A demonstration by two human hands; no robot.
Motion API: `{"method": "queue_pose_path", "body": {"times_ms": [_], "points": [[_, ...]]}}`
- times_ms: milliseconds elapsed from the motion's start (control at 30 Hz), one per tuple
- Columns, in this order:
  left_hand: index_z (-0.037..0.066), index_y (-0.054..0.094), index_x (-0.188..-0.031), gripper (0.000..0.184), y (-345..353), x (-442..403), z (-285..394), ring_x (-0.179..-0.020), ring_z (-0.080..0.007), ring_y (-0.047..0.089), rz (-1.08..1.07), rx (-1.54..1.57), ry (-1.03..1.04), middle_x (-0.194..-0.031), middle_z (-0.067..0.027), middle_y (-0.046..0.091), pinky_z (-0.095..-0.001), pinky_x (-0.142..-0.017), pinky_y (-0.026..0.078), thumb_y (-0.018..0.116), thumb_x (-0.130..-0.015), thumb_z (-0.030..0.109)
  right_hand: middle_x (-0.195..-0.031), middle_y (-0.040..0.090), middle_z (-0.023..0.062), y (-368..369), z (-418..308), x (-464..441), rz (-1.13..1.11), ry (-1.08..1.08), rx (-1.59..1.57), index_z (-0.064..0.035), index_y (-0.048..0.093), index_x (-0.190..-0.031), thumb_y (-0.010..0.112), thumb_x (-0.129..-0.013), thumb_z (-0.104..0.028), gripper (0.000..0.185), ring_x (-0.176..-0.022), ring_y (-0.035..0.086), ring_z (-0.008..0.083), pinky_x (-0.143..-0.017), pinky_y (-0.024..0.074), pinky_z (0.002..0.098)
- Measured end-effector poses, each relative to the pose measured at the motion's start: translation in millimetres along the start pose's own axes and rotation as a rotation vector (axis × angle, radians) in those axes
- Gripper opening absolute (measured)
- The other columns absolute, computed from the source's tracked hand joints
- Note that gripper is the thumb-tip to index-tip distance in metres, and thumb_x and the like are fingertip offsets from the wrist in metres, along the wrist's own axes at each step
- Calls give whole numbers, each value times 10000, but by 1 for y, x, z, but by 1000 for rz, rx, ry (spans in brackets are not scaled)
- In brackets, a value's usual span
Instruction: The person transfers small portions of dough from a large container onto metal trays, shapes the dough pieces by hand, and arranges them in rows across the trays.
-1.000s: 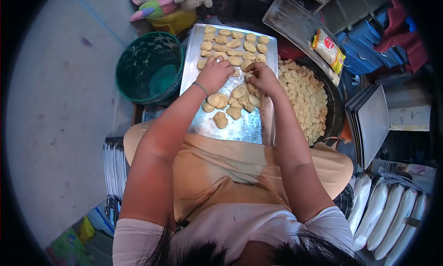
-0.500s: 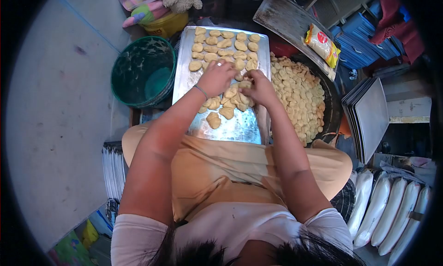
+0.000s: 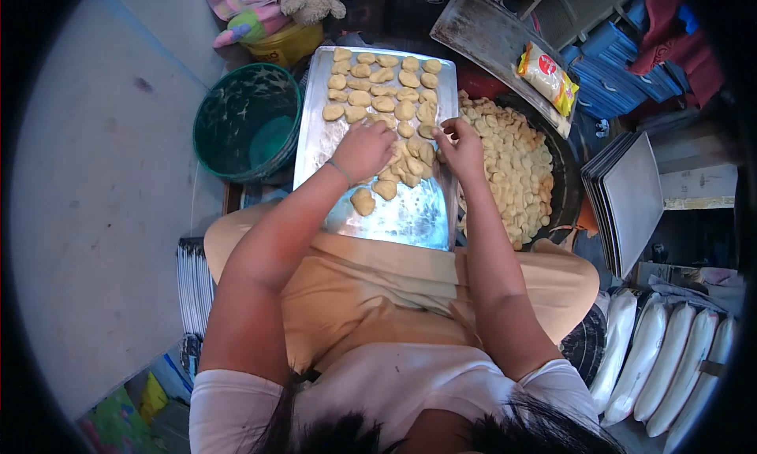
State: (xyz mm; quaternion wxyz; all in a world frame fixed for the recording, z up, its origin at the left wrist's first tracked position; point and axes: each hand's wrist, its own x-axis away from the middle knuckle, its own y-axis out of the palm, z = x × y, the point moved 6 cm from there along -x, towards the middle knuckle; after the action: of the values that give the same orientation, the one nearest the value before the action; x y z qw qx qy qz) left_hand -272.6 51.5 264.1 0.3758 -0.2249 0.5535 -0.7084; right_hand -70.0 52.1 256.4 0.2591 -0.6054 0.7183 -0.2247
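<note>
A metal baking tray (image 3: 315,148) rests in front of my lap, with rows of pale dough pieces (image 3: 382,104) on its far half. Closer to me lies a loose heap of dough pieces (image 3: 410,166), and a single lump (image 3: 363,202) sits apart at the near side. My left hand (image 3: 365,149) is over the left of the heap, fingers bent down; its fingertips are partly hidden, so its grip is unclear. At the tray's right edge, my right hand (image 3: 460,146) has thumb and forefinger apart, beside a dough piece (image 3: 426,131) at a row's end.
A wide dark pan (image 3: 569,174) full of baked-looking pieces (image 3: 509,166) stands right of the tray. To the left is a green basket (image 3: 206,131). A yellow packet (image 3: 548,77) lies on a dark tray (image 3: 481,28). Stacked trays (image 3: 631,194) and white packages (image 3: 646,359) sit at right.
My right hand has drawn right, away from the heap to the tray's edge. My left hand has shifted slightly left and nearer, uncovering more dough pieces in the rows.
</note>
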Motion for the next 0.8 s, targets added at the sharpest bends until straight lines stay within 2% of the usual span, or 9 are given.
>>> {"method": "queue_pose_path", "body": {"times_ms": [100, 200, 333, 367, 467, 500, 600, 667, 800], "points": [[108, 592, -1242, 450, -13, 41, -11, -1175, -333, 495, -89, 37, -186, -1205, -130, 539, -438, -969, 391, 640, -854, 329, -1029, 616, 137, 9, -25, 36, -61, -285, 279, -73, 673, -1079, 700, -813, -393, 417, -1008, 561, 328, -908, 447, 429], [115, 541, -1306, 547, -16, 84, -18, -1216, -364, 466, -116, 182, -248, -1212, -142, 528, -492, -975, 388, 662, -838, 372, -1094, 577, 134, 26, -24, 57, -232, -153, 185, -87, 690, -1061, 681, -811, -456, 445, -1096, 494, 332, -956, 404, 425], [70, 573, -1264, 510, -10, 115, -39, -1118, -326, 554, -64, 428, -318, -1212, -151, 536, -388, -939, 460, 733, -803, 216, -1029, 592, 141, 26, -27, 55, -459, -97, 66, -83, 688, -1060, 708, -802, -328, 356, -963, 577, 327, -842, 477, 395], [52, 585, -1240, 496, -10, 119, -44, -999, -319, 606, 44, 397, -290, -1132, -158, 571, -347, -883, 491, 748, -783, 150, -973, 607, 154, 25, -17, 45, -314, -115, -125, -80, 697, -1025, 690, -802, -195, 251, -904, 608, 335, -806, 504, 396], [55, 581, -1241, 504, -21, 111, -58, -964, -319, 620, 70, 504, -406, -1041, -155, 602, -368, -857, 499, 751, -780, 164, -972, 616, 152, 7, -17, 19, 146, -182, 156, -92, 705, -989, 659, -795, -110, 200, -916, 613, 346, -821, 507, 415], [44, 590, -1206, 474, -19, 107, -68, -907, -313, 650, 169, 468, -368, -974, -160, 648, -372, -809, 515, 754, -776, 159, -970, 617, 150, 12, -13, 11, 136, -186, 163, -89, 703, -985, 658, -790, -106, 201, -919, 613, 350, -818, 507, 420], [32, 602, -1163, 442, -20, 96, -82, -865, -323, 666, 248, 732, -552, -999, -183, 672, -379, -780, 524, 759, -771, 163, -973, 622, 146, 23, 2, 0, 65, -167, 186, -80, 693, -985, 660, -777, -101, 212, -923, 615, 356, -814, 505, 429], [22, 610, -1121, 389, -32, 88, -81, -820, -328, 674, 257, 621, -520, -965, -196, 687, -379, -747, 533, 751, -784, 154, -987, 627, 146, 29, 10, -7, -26, -122, 187, -70, 683, -1003, 671, -773, -110, 234, -922, 619, 351, -817, 504, 427], [15, 623, -1077, 316, -26, 71, -98, -827, -330, 677, 329, 443, -388, -929, -201, 688, -376, -744, 534, 727, -798, 122, -977, 648, 160, 24, -37, 1, 54, -312, 180, -57, 681, -996, 669, -785, -127, 222, -904, 637, 337, -803, 511, 407]]}}
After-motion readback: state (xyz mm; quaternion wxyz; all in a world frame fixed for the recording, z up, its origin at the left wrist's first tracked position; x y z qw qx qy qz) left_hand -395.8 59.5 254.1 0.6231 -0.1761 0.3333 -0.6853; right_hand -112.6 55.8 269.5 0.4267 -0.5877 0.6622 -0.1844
